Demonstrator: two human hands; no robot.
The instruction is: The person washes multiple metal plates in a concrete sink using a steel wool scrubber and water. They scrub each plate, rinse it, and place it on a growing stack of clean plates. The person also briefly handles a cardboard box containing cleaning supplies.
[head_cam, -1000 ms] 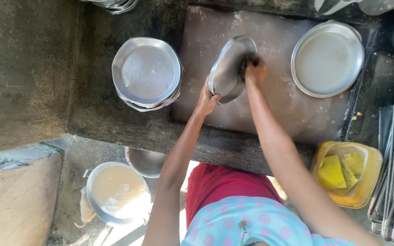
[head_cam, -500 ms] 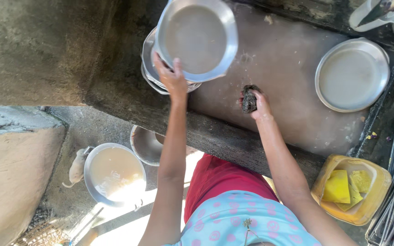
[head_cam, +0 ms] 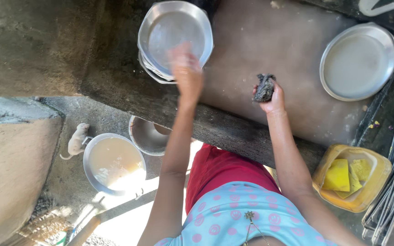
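1. While my right hand (head_cam: 273,101) keeps its grip clamped on the dark scouring pad (head_cam: 265,87), my left hand (head_cam: 187,73) hangs blurred over the stacked steel plates (head_cam: 175,32); its grip I cannot tell.
2. Those plates sit near the table (head_cam: 261,45) edge; a careless nudge could tip them off.
3. A wet pad may slip.

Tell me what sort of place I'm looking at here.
Probably an outdoor dishwashing spot: stacked steel plates on a wet stone slab, a dark scrubber in the right hand, and a water-filled basin on the ground.
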